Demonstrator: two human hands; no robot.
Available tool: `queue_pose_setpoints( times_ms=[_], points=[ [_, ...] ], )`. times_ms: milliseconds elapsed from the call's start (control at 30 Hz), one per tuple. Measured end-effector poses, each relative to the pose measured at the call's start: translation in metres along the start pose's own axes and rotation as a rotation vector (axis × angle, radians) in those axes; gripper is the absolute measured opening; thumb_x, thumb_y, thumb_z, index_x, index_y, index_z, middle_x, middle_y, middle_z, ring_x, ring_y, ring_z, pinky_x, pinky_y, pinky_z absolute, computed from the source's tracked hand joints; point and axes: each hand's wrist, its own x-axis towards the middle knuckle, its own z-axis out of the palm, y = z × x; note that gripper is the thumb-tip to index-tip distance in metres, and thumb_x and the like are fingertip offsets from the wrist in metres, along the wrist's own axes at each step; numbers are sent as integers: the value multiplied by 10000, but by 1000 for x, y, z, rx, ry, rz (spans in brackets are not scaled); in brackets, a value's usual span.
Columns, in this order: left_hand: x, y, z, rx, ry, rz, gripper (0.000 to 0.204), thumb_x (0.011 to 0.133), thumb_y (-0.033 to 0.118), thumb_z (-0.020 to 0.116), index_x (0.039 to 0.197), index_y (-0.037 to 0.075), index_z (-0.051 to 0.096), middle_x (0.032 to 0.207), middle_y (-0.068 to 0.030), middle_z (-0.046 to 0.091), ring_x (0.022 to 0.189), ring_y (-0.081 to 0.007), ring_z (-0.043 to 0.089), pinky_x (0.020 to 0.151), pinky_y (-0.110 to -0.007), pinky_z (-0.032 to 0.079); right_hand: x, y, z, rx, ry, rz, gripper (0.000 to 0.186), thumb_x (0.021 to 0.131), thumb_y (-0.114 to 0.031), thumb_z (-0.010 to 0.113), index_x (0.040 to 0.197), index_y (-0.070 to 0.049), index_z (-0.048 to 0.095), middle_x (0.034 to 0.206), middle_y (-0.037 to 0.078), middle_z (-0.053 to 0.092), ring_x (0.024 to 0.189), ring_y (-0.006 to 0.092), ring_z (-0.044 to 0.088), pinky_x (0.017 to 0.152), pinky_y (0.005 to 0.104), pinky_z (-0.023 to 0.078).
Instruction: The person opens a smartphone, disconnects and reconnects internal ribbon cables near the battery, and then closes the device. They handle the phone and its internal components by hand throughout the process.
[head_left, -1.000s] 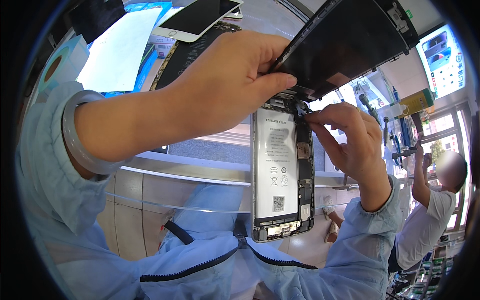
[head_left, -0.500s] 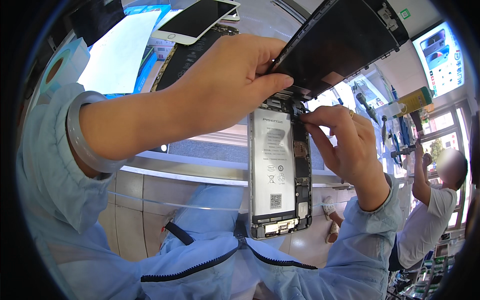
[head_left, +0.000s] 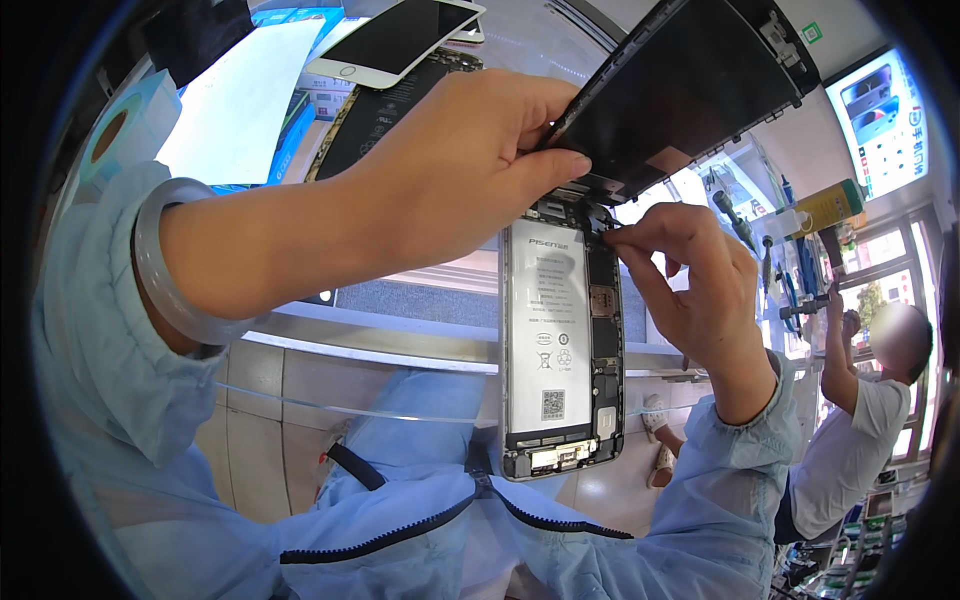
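An opened phone [head_left: 606, 400] hangs upright over my lap, its inner side toward me. A long white battery [head_left: 547, 330] fills most of its left part; small dark boards and connectors line the right. My left hand [head_left: 500, 130] is closed on the lifted screen panel [head_left: 700, 90], thumb on its inner face, fingers mostly behind it. The panel tilts up to the right above the phone body. My right hand [head_left: 705, 285] pinches at the body's upper right edge, beside the panel's lower end. What lies between those fingertips is too small to make out.
A white phone [head_left: 395, 45] rests on a dark battery-like part [head_left: 375, 125] at the far left, beside a white sheet [head_left: 240, 100] and a tape roll [head_left: 115, 135]. A yellow-green bottle [head_left: 830, 207] and tools stand right. Another person [head_left: 850, 450] is at the far right.
My right hand's fingers have bent and shifted slightly at the phone's upper edge. My left hand and the screen panel have stayed nearly still.
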Motion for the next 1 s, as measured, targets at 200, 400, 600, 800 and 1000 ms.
queue_pose_setpoints(
  times_ms=[200,400,600,800,1000],
  points=[
    [1,0,1,-3,14,-1,124,934,51,581,1031,-24,602,930,-49,674,846,-72,626,761,-230,509,1,-2,-2,-31,-13,-44,242,746,94,685,932,34,543,807,138,662,657,275,673,548,311,519],
    [2,-1,1,-17,21,11,121,929,27,573,1034,-29,595,937,-57,677,856,-74,630,768,-232,509,-2,1,3,-45,-5,-80,243,742,91,696,926,19,554,786,118,653,622,225,647,510,296,491],
    [2,-1,1,-34,-4,0,136,930,33,575,1049,-30,596,946,-59,678,862,-78,631,778,-232,509,-2,-3,-4,-180,-73,-96,237,751,84,716,920,19,563,837,101,671,678,187,668,524,262,486],
    [2,-1,1,-14,-7,-8,146,936,48,577,1058,-28,603,946,-57,678,854,-76,627,777,-234,510,3,4,-1,-44,-19,-67,283,710,80,711,924,9,541,814,122,633,664,244,643,544,302,506],
    [1,1,0,-18,-9,-12,152,937,53,578,1062,-29,604,943,-55,679,857,-76,627,778,-233,509,2,15,-6,55,-70,-43,277,739,95,696,941,17,523,877,127,637,759,264,686,630,306,560]
  ],
)
